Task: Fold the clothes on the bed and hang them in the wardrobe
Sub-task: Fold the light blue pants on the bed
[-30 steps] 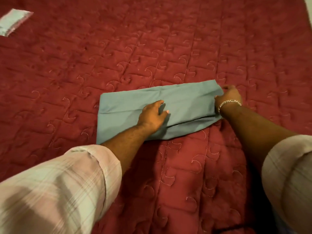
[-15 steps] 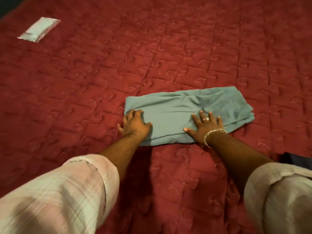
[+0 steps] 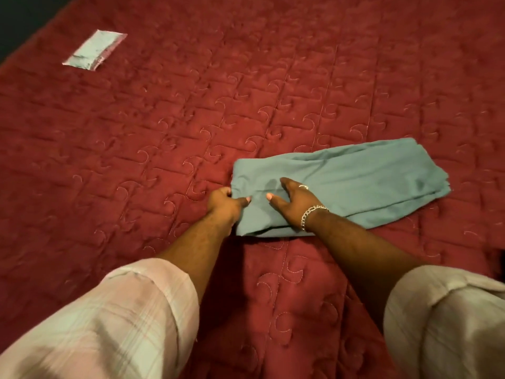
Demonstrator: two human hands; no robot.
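A teal garment [image 3: 355, 181], folded into a long flat strip, lies on the dark red quilted bed [image 3: 191, 119]. My left hand [image 3: 225, 202] grips the strip's left end, fingers tucked under the edge and thumb on top. My right hand [image 3: 296, 203], with a ring and a chain bracelet, rests on the cloth just right of the left hand, fingers spread and pointing left. The strip's right end shows several stacked layers.
A small pale packet [image 3: 94, 53] lies on the quilt at the far left. The bed's left edge meets dark floor [image 3: 16, 20] in the top left corner. A dark object [image 3: 501, 254] shows at the right edge.
The garment went from one long strip to a shorter folded one. My right hand came from the strip's right end to its left part. My left hand now grips the left edge.
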